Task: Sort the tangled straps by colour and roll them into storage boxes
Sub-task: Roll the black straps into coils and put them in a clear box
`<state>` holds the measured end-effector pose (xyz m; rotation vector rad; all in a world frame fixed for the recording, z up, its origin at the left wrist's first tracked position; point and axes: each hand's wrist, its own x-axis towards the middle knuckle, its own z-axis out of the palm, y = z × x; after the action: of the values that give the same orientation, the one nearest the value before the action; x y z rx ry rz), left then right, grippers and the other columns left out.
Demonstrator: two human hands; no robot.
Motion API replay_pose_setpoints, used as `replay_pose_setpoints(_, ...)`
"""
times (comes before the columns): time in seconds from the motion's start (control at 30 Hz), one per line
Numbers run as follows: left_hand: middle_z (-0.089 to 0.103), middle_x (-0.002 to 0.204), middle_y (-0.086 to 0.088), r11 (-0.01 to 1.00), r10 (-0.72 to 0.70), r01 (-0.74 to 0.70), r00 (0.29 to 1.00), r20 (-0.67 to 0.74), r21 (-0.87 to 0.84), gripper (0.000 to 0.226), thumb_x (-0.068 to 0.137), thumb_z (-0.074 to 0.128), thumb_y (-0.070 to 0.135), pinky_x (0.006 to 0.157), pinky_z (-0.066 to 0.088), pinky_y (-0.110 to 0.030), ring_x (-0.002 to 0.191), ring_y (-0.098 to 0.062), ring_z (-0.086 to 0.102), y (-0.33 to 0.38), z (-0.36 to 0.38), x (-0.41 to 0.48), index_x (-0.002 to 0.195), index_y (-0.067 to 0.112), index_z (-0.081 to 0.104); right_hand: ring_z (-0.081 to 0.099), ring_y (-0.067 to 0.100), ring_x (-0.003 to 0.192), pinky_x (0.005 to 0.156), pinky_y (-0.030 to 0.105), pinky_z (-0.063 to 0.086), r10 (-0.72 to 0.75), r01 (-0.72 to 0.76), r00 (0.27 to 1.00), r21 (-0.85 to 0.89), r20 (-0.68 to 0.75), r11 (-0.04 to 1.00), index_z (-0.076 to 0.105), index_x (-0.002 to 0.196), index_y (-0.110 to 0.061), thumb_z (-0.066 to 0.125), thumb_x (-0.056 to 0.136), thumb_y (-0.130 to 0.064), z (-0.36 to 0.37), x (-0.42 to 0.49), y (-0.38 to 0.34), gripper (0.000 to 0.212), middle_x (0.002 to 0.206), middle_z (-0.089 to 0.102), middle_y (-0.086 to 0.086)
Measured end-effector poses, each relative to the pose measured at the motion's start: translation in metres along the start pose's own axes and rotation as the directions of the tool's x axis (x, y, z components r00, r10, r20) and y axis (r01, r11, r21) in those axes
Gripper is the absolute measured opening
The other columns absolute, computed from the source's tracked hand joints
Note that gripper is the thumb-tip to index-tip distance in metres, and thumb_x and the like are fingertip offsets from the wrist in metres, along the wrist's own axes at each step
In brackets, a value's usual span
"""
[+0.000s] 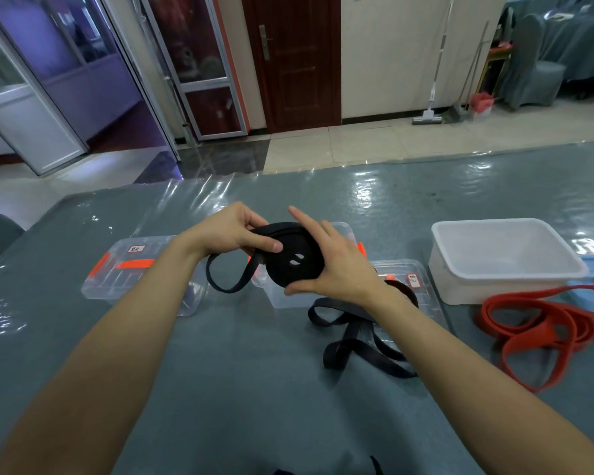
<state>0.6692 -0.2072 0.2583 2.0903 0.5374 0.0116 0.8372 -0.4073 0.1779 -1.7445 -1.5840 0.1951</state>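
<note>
Black strap coil (295,260) is pinched between both sets of fingers, left hand (235,231) thumbing its face, right hand (336,265) cupping its rim, while its loose tail (245,275) loops below the left fingers.

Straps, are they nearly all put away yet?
Not nearly. Sorted: black and red lie apart. The left hand and right hand hold a part-wound black roll. Still loose: more black strap and the red straps. The white tub looks empty.
</note>
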Motion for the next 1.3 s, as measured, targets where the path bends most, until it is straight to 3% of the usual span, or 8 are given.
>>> replay_pose_setpoints(0.17,0.082,0.094,-0.021,0.996,-0.042,0.043,0.999,0.012,-0.078,0.028,0.082,0.093,0.033,0.085,0.067,-0.037,0.087,-0.042,0.079,-0.007,0.005,-0.002,0.101,0.013,0.087,0.062,0.016,0.108,0.079,0.042,0.059,-0.138,0.099,0.986,-0.322,-0.099,0.942,0.036,0.159,-0.025,0.077,0.066,-0.072,0.008,-0.009,-0.005,0.113,0.135,0.050,-0.006)
replay_pose_setpoints(0.43,0.083,0.109,-0.014,0.990,-0.071,0.077,0.996,0.056,-0.122,0.031,0.090,0.090,0.027,0.093,0.065,-0.034,0.103,-0.030,0.081,-0.006,0.005,-0.007,0.118,0.017,0.083,0.056,0.021,0.098,0.072,0.042,0.059,-0.093,0.037,0.984,-0.335,-0.153,0.941,0.043,0.149,-0.013,0.075,0.064,-0.060,0.014,-0.008,0.009,0.103,0.122,0.050,-0.002)
replay_pose_setpoints(0.63,0.080,0.100,-0.016,0.959,-0.197,0.091,0.896,-0.398,-0.270,0.031,0.089,0.089,0.014,0.071,0.069,-0.043,0.088,-0.028,0.082,-0.036,0.019,-0.019,0.115,0.007,0.074,0.056,0.024,0.094,0.067,0.044,0.062,0.035,-0.104,0.974,-0.305,-0.225,0.947,0.041,0.148,-0.013,0.080,0.065,-0.056,0.002,-0.010,0.032,0.102,0.123,0.046,0.001)
replay_pose_setpoints(0.73,0.082,0.095,-0.021,0.910,-0.288,0.089,0.839,-0.463,-0.405,0.031,0.086,0.091,0.007,0.068,0.068,-0.038,0.082,-0.029,0.082,-0.049,0.037,-0.015,0.110,-0.004,0.074,0.057,0.024,0.090,0.064,0.043,0.062,0.062,-0.135,0.971,-0.311,-0.233,0.941,0.041,0.148,-0.013,0.081,0.065,-0.054,0.000,-0.008,0.033,0.101,0.124,0.046,0.001)
replay_pose_setpoints(0.9,0.082,0.105,-0.017,0.631,-0.343,-0.032,0.885,-0.316,-0.775,0.018,0.100,0.074,0.008,0.098,0.064,-0.041,0.098,-0.025,0.082,-0.052,0.042,-0.008,0.116,0.000,0.075,0.055,0.023,0.093,0.063,0.042,0.062,0.046,-0.117,0.974,-0.321,-0.220,0.940,0.041,0.148,-0.013,0.081,0.065,-0.053,0.002,-0.009,0.033,0.101,0.125,0.046,0.001)
replay_pose_setpoints(1.1,0.057,0.077,0.005,0.185,-0.191,-0.069,0.976,-0.105,-0.980,0.022,0.111,0.060,0.022,0.117,0.048,-0.061,0.079,-0.014,0.063,-0.063,0.038,-0.013,0.104,0.010,0.077,0.057,0.026,0.101,0.071,0.044,0.063,0.054,-0.115,0.979,-0.316,-0.198,0.942,0.040,0.152,-0.012,0.083,0.066,-0.053,0.003,-0.017,0.037,0.105,0.129,0.047,0.005)
replay_pose_setpoints(1.23,0.056,0.073,-0.001,0.234,-0.275,-0.047,0.955,-0.112,-0.971,0.031,0.110,0.057,0.033,0.119,0.046,-0.062,0.083,-0.023,0.066,-0.067,0.038,-0.008,0.097,0.009,0.072,0.056,0.027,0.106,0.071,0.045,0.063,0.024,-0.089,0.978,-0.316,-0.205,0.945,0.039,0.152,-0.013,0.081,0.067,-0.055,0.003,-0.016,0.032,0.104,0.130,0.046,0.004)
replay_pose_setpoints(1.3,0.074,0.091,-0.007,0.493,-0.392,0.084,0.910,-0.135,-0.866,0.033,0.111,0.055,0.033,0.121,0.045,-0.059,0.101,-0.029,0.073,-0.068,0.041,-0.007,0.108,0.006,0.074,0.056,0.028,0.106,0.069,0.046,0.063,0.008,-0.074,0.979,-0.319,-0.203,0.945,0.038,0.153,-0.014,0.080,0.067,-0.055,0.002,-0.013,0.029,0.104,0.130,0.046,0.003)
